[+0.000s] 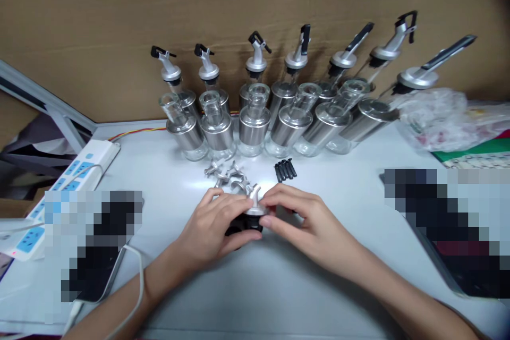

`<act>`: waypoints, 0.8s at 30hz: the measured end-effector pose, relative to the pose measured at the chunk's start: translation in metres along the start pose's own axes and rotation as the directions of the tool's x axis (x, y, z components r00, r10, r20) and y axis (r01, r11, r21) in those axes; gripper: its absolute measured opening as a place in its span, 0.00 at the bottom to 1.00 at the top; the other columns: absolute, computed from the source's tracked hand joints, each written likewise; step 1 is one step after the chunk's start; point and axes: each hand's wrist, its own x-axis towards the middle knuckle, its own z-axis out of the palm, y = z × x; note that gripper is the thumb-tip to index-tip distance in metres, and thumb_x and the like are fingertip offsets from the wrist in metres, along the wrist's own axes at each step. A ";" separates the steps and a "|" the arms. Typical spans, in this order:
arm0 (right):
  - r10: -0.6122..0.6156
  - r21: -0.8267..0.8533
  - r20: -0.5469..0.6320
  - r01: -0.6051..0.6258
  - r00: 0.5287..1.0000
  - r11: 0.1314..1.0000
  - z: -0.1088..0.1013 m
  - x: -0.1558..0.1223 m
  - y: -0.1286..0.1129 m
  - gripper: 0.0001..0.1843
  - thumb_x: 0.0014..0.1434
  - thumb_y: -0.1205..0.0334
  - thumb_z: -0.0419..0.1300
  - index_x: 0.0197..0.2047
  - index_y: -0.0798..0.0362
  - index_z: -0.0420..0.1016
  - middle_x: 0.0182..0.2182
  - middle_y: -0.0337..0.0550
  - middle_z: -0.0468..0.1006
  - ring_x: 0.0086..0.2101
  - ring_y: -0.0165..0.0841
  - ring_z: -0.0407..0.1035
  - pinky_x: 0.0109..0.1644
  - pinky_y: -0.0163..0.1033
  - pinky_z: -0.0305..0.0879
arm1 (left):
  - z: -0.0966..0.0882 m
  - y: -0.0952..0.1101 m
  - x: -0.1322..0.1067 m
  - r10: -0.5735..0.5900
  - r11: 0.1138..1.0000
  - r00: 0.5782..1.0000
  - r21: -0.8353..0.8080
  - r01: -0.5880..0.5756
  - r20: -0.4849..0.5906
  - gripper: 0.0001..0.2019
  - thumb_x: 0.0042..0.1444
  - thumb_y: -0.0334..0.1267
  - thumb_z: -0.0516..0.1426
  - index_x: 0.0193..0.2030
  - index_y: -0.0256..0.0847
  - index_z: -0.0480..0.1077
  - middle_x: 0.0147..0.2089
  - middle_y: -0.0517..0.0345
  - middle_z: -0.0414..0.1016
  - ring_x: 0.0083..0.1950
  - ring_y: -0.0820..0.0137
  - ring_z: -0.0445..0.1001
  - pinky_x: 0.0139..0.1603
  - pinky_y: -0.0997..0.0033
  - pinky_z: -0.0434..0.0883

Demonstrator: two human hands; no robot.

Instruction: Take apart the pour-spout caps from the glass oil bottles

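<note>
At the middle of the table, my left hand (219,218) and my right hand (306,218) are both closed on a silver pour spout (255,208) with a black stopper below it. The spout stands upright between my fingertips. More black pieces lie partly hidden under my left hand. Just beyond my fingers is a small pile of loose silver spout parts (235,172). A row of small black levers (286,169) lies to the right of that pile.
Behind the parts stand several open glass bottles with steel bands (255,122); a row with fitted pour spouts (257,64) stands farther back. A power strip (85,170) and a phone (105,244) with a cable lie left. At right are a dark device (442,239) and plastic bags (430,117).
</note>
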 end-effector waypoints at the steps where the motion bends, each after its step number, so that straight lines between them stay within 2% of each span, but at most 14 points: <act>1: 0.029 0.015 -0.016 -0.029 0.999 0.999 0.000 0.000 0.000 0.08 0.59 0.57 0.59 0.37 0.51 0.76 0.35 0.43 0.77 0.34 0.32 0.71 0.37 0.36 0.66 | -0.001 0.000 0.000 0.000 1.000 1.000 0.001 0.000 0.013 0.19 0.61 0.44 0.55 0.56 0.40 0.58 0.44 0.50 0.78 0.43 0.68 0.76 0.44 0.65 0.67; 6: 0.148 0.168 0.017 -0.149 0.989 0.974 0.000 0.000 0.002 0.10 0.59 0.60 0.56 0.43 0.50 0.73 0.36 0.42 0.79 0.37 0.33 0.73 0.41 0.37 0.68 | -0.005 0.001 0.004 0.014 1.000 0.996 0.024 -0.017 0.090 0.16 0.63 0.38 0.52 0.57 0.38 0.60 0.49 0.47 0.75 0.49 0.67 0.74 0.47 0.66 0.68; 9: 0.152 0.322 0.009 -0.147 0.988 0.935 0.001 0.002 0.005 0.12 0.61 0.59 0.55 0.48 0.49 0.69 0.39 0.42 0.79 0.42 0.33 0.73 0.45 0.38 0.68 | -0.006 0.003 0.006 0.032 0.998 0.990 0.054 -0.039 0.138 0.16 0.63 0.34 0.51 0.57 0.39 0.61 0.52 0.47 0.73 0.54 0.66 0.71 0.50 0.66 0.68; 12: 0.138 0.417 -0.021 -0.117 0.990 0.901 0.000 0.003 0.006 0.13 0.59 0.58 0.56 0.48 0.49 0.69 0.44 0.45 0.77 0.44 0.34 0.72 0.47 0.40 0.69 | -0.007 0.004 0.007 0.047 0.995 0.983 0.080 -0.061 0.176 0.17 0.62 0.31 0.51 0.58 0.39 0.62 0.55 0.45 0.70 0.58 0.64 0.67 0.53 0.65 0.67; 15: 0.149 0.435 -0.027 -0.123 0.988 0.892 -0.001 0.004 0.004 0.12 0.58 0.58 0.57 0.45 0.51 0.70 0.42 0.46 0.76 0.41 0.34 0.71 0.43 0.39 0.69 | -0.007 0.004 0.006 0.059 0.991 0.987 0.108 -0.076 0.148 0.17 0.62 0.29 0.50 0.57 0.40 0.62 0.55 0.46 0.70 0.58 0.65 0.67 0.52 0.65 0.66; 17: 0.183 0.425 -0.035 -0.151 0.982 0.892 -0.001 0.004 0.003 0.10 0.57 0.58 0.57 0.41 0.52 0.69 0.38 0.44 0.75 0.37 0.32 0.70 0.40 0.37 0.68 | -0.007 0.004 0.005 0.054 0.987 0.994 0.144 -0.067 0.095 0.15 0.62 0.29 0.50 0.55 0.40 0.63 0.53 0.47 0.73 0.54 0.66 0.70 0.50 0.64 0.64; 21: 0.227 0.430 -0.065 -0.178 0.972 0.885 0.001 0.004 0.004 0.08 0.52 0.61 0.59 0.34 0.52 0.65 0.28 0.37 0.68 0.29 0.28 0.64 0.32 0.33 0.62 | -0.007 0.004 0.005 -0.026 0.986 0.999 0.161 0.029 -0.024 0.09 0.65 0.36 0.52 0.50 0.38 0.64 0.45 0.51 0.78 0.45 0.69 0.75 0.48 0.63 0.59; 24: 0.222 0.461 -0.014 -0.190 0.975 0.867 0.002 0.003 0.004 0.06 0.53 0.62 0.56 0.32 0.52 0.61 0.24 0.33 0.65 0.25 0.25 0.60 0.29 0.32 0.57 | -0.007 0.004 0.005 -0.050 0.984 0.998 0.168 0.058 -0.049 0.08 0.64 0.38 0.52 0.47 0.38 0.66 0.40 0.54 0.79 0.41 0.70 0.76 0.47 0.63 0.57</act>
